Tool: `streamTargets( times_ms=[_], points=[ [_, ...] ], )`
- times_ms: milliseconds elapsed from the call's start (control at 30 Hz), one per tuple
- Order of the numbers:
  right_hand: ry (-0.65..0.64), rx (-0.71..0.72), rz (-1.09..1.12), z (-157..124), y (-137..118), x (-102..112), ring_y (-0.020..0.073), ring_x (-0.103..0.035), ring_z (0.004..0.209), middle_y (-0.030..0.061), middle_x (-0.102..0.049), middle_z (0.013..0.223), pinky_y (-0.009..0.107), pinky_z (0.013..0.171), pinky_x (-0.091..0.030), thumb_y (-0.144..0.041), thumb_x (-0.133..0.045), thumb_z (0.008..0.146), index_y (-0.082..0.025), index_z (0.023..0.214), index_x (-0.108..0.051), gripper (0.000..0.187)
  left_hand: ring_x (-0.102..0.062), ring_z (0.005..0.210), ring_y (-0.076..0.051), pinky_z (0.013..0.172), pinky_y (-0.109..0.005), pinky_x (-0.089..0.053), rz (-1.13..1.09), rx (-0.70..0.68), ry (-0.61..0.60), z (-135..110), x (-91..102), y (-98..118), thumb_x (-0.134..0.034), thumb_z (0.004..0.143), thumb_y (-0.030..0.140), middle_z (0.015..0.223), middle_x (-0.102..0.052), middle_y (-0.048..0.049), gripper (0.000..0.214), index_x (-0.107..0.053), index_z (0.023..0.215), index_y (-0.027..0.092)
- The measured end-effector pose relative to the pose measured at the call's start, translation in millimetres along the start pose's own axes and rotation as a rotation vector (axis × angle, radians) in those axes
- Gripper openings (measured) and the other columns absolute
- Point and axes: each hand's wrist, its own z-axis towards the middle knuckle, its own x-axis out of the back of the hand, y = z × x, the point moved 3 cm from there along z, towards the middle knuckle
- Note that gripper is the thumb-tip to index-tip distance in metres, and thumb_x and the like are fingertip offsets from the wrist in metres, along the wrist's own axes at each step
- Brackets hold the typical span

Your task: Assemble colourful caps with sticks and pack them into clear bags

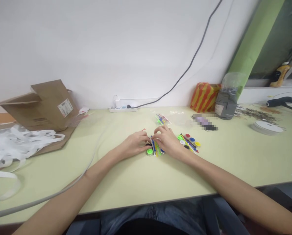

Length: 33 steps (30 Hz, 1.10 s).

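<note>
My left hand (138, 143) is closed, its fingertips pressed in at the left side of a small bundle of thin coloured plastic sticks (156, 148). A bright green round cap on a clear base (150, 152) sits just under those fingertips, with a dark piece beside it. My right hand (166, 138) bends over the same bundle from the right, thumb and fingers drawn together at its upper end. Part of a blue cap (162, 151) shows beneath this palm. What the fingertips grip is too small and covered to tell.
Right of my hands lies another group of coloured round caps (192, 139) with sticks. A clear bag of coloured pieces (162, 119) is behind. Further off are a power strip (123, 109), cardboard box (45, 109), white straps (18, 140), striped bag (202, 98) and white spool (267, 127).
</note>
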Motion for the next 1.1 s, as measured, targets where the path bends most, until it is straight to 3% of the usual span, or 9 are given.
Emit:
streamTargets(
  times_ms=[267,533,800,933,1100],
  points=[
    [-0.079,0.04,-0.075,1.3,2.1,-6.0,0.0293,-0.05,0.111,0.0097,-0.064,0.107,0.046,0.09,-0.041,-0.009,-0.069,0.087,-0.024,0.092,-0.077,0.018,-0.066,0.09,-0.018,0.121,-0.045,-0.033,0.001,0.027,-0.036,-2.1,-1.2,-8.4,-0.062,0.094,0.033,0.084,-0.063,-0.0005,0.012,-0.071,0.095,0.025],
    [-0.178,-0.011,-0.068,4.5,-2.0,-1.0,0.026,-0.047,0.115,0.0084,-0.064,0.111,0.042,0.097,-0.034,-0.018,-0.066,0.093,-0.025,0.095,-0.08,0.016,-0.066,0.093,-0.018,0.122,-0.045,-0.032,0.016,0.061,-0.062,-0.5,-3.4,-9.0,-0.057,0.097,0.036,0.087,-0.064,-0.0006,0.018,-0.071,0.097,0.025],
    [-0.215,0.027,-0.108,8.1,-3.8,-4.3,0.0251,-0.045,0.113,0.0083,-0.064,0.11,0.039,0.096,-0.032,-0.008,-0.061,0.092,-0.025,0.097,-0.079,0.025,-0.065,0.092,-0.018,0.12,-0.043,-0.035,0.048,0.049,-0.066,0.0,-4.3,-9.7,-0.065,0.092,0.032,0.085,-0.063,-0.0003,0.011,-0.071,0.097,0.025],
    [-0.196,0.086,-0.132,10.7,-2.4,-7.8,0.0249,-0.046,0.112,0.0089,-0.064,0.109,0.04,0.096,-0.032,-0.01,-0.061,0.093,-0.024,0.097,-0.079,0.023,-0.065,0.09,-0.018,0.115,-0.043,-0.04,0.08,0.071,-0.04,0.8,-4.5,-8.6,-0.062,0.092,0.028,0.088,-0.065,-0.0007,0.009,-0.069,0.095,0.023],
    [-0.175,0.145,-0.126,13.9,-2.3,-8.8,0.0247,-0.047,0.11,0.0087,-0.065,0.109,0.041,0.095,-0.032,-0.016,-0.064,0.094,-0.024,0.096,-0.079,0.017,-0.065,0.103,-0.022,0.096,-0.037,-0.05,0.089,0.123,0.016,0.4,-3.6,-9.0,-0.057,0.093,0.027,0.095,-0.068,-0.0034,0.011,-0.067,0.095,0.023]
  ],
)
